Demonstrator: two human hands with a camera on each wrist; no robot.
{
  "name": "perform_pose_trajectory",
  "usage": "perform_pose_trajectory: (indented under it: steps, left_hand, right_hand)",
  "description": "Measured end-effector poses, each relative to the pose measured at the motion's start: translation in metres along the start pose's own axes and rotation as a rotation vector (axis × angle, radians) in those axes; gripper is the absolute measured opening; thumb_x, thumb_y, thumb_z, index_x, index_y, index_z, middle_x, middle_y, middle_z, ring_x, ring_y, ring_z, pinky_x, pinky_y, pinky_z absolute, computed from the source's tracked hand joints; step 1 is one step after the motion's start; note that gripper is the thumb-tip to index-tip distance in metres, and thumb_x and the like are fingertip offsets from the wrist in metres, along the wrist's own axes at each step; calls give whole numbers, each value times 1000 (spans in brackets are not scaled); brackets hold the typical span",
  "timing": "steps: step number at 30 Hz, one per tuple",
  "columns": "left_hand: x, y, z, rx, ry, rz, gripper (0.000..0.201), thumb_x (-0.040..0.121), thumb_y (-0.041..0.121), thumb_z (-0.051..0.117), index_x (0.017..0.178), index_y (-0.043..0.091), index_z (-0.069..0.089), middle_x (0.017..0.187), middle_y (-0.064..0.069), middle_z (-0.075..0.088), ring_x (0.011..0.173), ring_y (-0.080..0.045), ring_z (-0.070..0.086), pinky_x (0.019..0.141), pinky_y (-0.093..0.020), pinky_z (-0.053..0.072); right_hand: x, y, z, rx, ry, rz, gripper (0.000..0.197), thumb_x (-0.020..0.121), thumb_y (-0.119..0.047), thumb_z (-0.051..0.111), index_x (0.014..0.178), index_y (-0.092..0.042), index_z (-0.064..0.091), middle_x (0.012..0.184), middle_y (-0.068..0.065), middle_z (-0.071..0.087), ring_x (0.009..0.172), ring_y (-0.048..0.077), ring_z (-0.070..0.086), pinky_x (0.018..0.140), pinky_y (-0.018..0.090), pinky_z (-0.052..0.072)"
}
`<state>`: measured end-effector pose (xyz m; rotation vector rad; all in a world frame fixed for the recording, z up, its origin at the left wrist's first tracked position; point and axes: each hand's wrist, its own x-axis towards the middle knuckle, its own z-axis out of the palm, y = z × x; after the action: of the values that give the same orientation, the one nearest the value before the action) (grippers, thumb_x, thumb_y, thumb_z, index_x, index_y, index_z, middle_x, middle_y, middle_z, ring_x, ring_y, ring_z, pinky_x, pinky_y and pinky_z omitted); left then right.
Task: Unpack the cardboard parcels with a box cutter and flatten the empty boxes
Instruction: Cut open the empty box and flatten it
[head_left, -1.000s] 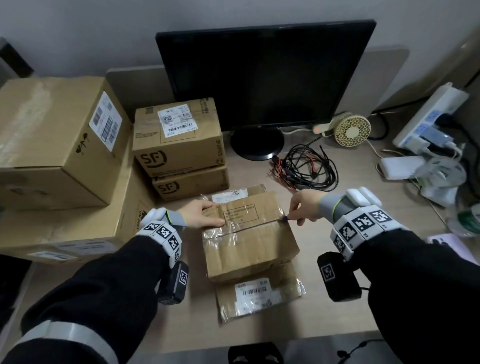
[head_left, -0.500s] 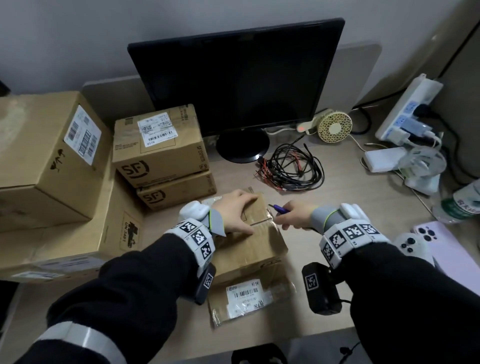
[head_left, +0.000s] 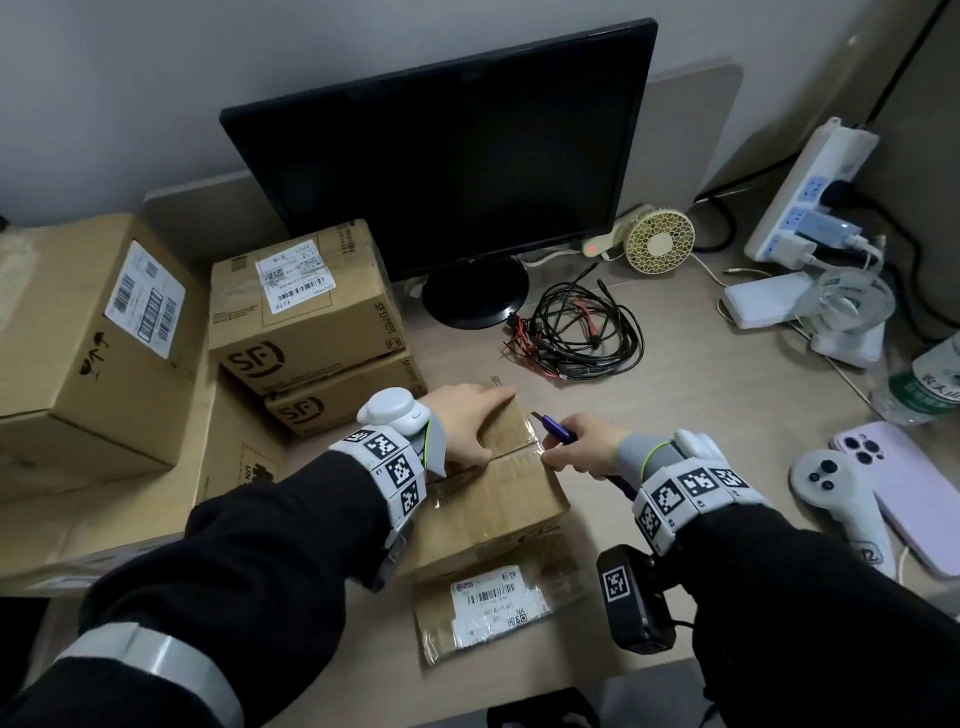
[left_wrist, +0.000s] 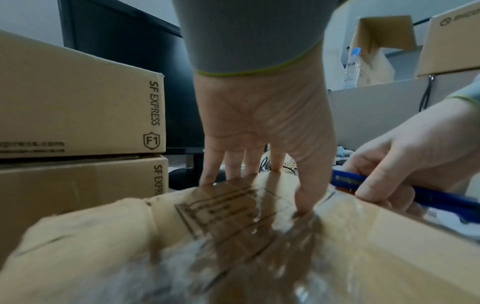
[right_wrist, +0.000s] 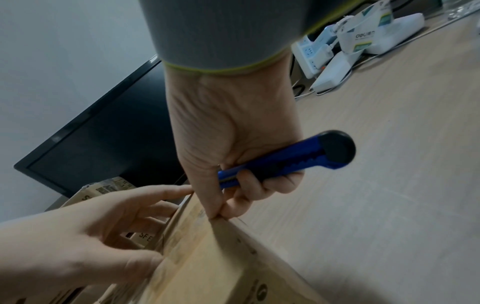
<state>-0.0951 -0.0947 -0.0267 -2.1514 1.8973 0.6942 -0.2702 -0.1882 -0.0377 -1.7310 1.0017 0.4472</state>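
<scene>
**Tape cut, hands now at the flaps**

On the left, stacked parcels (head_left: 306, 306) wait unopened. The left hand (head_left: 462, 421), which one second ago only touched the near-left corner, now lies flat with straight fingers on the far flap of the small box (head_left: 498, 493) in the middle of the desk (head_left: 701, 415). The right hand (head_left: 587, 447) has left the seam end; it clasps the box cutter (right_wrist: 285, 159) while thumb and finger pinch the box's right edge. Probably opening the flaps comes next.
</scene>
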Motion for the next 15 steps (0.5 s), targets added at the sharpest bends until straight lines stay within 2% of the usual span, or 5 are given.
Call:
perform_pose_trajectory:
  steps: [5, 9, 11, 13, 15]
  left_hand:
    - [8, 8, -10, 58, -123, -45, 106, 63, 37, 78, 149, 14, 20, 136, -12, 47, 122, -29, 48, 98, -41, 46]
    - [14, 24, -8, 125, -334, -99, 83, 48, 49, 83, 116, 11, 57, 107, -8, 64, 93, -25, 63, 77, -38, 58]
    - [11, 28, 3, 91, -333, -100, 91, 49, 49, 84, 125, 11, 50, 115, -7, 60, 101, -25, 61, 82, -38, 55]
    - [8, 25, 12, -22, -253, -92, 108, 53, 43, 86, 141, 11, 30, 135, -9, 46, 119, -26, 49, 95, -40, 48]
    - [1, 22, 15, -121, -202, -90, 120, 55, 38, 86, 147, 10, 16, 146, -9, 30, 131, -26, 38, 103, -41, 41]
  right_hand:
    - [3, 6, 1, 76, -39, -23, 5, 87, -15, 61, 88, -16, 57, 76, 4, 56, 58, 12, 40, 48, 22, 33]
    - [6, 8, 7, 75, -90, -8, 12, 87, -18, 64, 96, -16, 56, 75, 2, 50, 61, 13, 43, 50, 23, 35]
    - [5, 8, 9, 82, -97, -33, 13, 88, -17, 63, 98, -16, 55, 75, 3, 48, 60, 12, 42, 48, 21, 34]
    - [5, 9, 9, 83, -86, -51, 11, 89, -17, 61, 97, -15, 54, 75, 3, 47, 59, 13, 41, 46, 21, 33]
    - [4, 9, 10, 106, -89, -44, 8, 92, -21, 56, 90, -13, 54, 76, 6, 48, 55, 14, 38, 44, 23, 30]
